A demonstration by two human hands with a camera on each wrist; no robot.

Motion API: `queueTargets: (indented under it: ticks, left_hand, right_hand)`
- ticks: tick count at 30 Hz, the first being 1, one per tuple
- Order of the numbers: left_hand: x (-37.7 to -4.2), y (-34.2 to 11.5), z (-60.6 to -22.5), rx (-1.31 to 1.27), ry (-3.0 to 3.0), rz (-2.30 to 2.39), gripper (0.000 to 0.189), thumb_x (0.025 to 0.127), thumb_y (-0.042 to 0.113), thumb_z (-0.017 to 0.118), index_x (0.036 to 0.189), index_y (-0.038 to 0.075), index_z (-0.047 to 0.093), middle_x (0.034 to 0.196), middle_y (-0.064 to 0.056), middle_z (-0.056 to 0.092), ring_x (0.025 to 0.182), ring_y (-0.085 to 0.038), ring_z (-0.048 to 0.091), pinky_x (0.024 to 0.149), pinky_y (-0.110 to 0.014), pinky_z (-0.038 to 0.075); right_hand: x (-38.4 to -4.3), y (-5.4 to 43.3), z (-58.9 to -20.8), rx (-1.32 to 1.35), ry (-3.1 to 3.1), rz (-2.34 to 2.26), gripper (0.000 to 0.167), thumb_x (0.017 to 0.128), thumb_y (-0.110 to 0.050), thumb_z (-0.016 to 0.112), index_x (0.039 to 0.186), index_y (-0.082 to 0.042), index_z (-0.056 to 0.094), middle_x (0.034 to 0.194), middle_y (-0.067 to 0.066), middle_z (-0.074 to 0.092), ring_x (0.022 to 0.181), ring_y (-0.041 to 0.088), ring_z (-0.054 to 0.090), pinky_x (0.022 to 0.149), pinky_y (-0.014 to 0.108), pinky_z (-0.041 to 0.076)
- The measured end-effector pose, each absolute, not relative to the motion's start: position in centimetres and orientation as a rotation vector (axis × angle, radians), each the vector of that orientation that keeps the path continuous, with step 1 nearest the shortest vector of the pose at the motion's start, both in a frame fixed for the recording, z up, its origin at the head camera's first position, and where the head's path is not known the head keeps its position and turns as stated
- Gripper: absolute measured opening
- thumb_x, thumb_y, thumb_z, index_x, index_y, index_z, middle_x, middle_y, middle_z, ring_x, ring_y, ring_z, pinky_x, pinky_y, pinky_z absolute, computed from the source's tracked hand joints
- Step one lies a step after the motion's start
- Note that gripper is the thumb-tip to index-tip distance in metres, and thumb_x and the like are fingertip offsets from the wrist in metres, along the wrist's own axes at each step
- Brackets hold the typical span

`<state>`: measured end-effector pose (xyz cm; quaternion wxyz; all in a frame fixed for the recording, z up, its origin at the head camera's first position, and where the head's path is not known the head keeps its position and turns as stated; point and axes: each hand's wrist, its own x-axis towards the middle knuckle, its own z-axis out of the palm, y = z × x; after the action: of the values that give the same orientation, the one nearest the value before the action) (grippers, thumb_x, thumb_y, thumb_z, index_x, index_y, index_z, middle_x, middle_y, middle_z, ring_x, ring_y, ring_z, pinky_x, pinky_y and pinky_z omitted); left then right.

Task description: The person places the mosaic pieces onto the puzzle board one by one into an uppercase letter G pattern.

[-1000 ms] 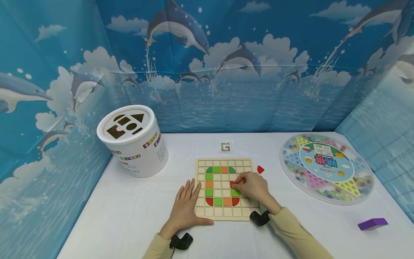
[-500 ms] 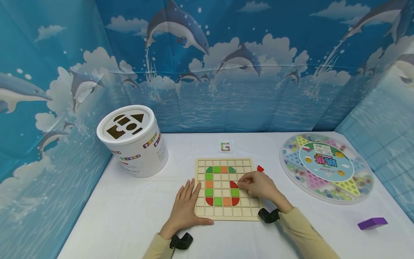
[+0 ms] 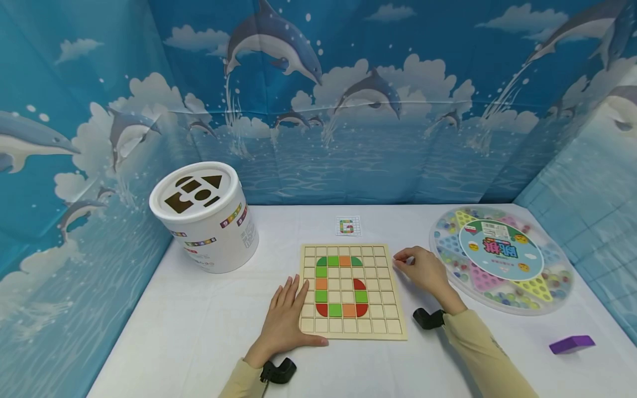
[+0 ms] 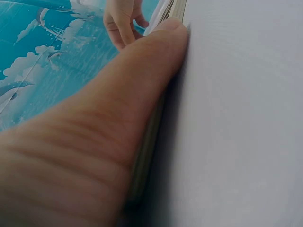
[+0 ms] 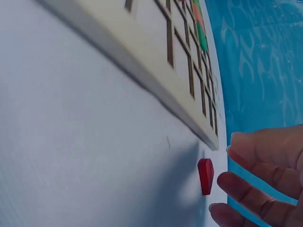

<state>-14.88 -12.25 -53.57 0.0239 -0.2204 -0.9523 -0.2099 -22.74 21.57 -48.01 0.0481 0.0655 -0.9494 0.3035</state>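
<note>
In the head view a wooden grid board lies on the table, with green, orange and red pieces set in a ring-like pattern. A red rounded piece sits at the pattern's right side. My left hand lies with spread fingers along the board's left edge and lower corner. Off the board's right edge, my right hand hovers, thumb and fingers apart. Under those fingers, the right wrist view shows a loose red piece on the table, apart from them; the hand hides it in the head view.
Behind the board lies a small pattern card. A white bucket with a shape-cutout lid stands to the left. On the right are a round marble-game case and a purple block. A dolphin-print curtain hangs behind.
My right hand has let go of the red piece on the board's right side and moved right, to the loose red piece beyond the board. My left hand has stayed put.
</note>
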Motion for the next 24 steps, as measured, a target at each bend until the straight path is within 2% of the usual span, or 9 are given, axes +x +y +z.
queueTargets:
  ticks: [5, 9, 15, 24]
  left_hand:
    - [-14.9, -12.3, -53.6, -0.683, -2.956, -0.668, 0.127, 0.059, 0.079, 0.067, 0.152, 0.007, 0.018, 0.156, -0.016, 0.009, 0.143, -0.03, 0.002, 0.112, -0.047, 0.004]
    - [-14.9, -12.3, -53.6, -0.687, -2.956, -0.673, 0.127, 0.059, 0.079, 0.067, 0.152, 0.007, 0.018, 0.157, -0.016, 0.008, 0.143, -0.03, 0.002, 0.112, -0.047, 0.004]
    - [-14.9, -12.2, -53.5, -0.687, -2.954, -0.676, 0.128, 0.059, 0.078, 0.068, 0.152, 0.007, 0.018, 0.157, -0.016, 0.009, 0.143, -0.03, 0.002, 0.112, -0.047, 0.003]
    - [-14.8, -12.3, -53.4, -0.685, -2.956, -0.681, 0.127, 0.059, 0.077, 0.069, 0.152, 0.006, 0.019, 0.156, -0.017, 0.009, 0.143, -0.03, 0.002, 0.112, -0.047, 0.004]
  right_hand:
    - [-23.2, 21.9, -48.4, 0.231, -2.95, 0.815, 0.027, 0.086, -0.021, 0.07, 0.108, -0.006, 0.072, 0.096, 0.011, 0.063, 0.071, 0.021, 0.054, 0.055, 0.034, 0.041]
    - [-23.1, 21.9, -48.5, 0.246, -2.986, 0.707, 0.03, 0.085, -0.022, 0.071, 0.111, -0.006, 0.072, 0.097, 0.012, 0.061, 0.078, 0.026, 0.058, 0.059, 0.039, 0.045]
    - [-22.5, 22.0, -48.0, 0.24, -3.049, 0.599, 0.032, 0.084, -0.018, 0.071, 0.112, -0.004, 0.071, 0.093, 0.012, 0.061, 0.069, 0.021, 0.054, 0.053, 0.034, 0.043]
    - [-21.4, 22.7, -47.3, 0.292, -3.098, 0.614, 0.022, 0.082, -0.012, 0.071, 0.102, -0.004, 0.073, 0.084, 0.008, 0.063, 0.066, 0.019, 0.055, 0.052, 0.034, 0.044]
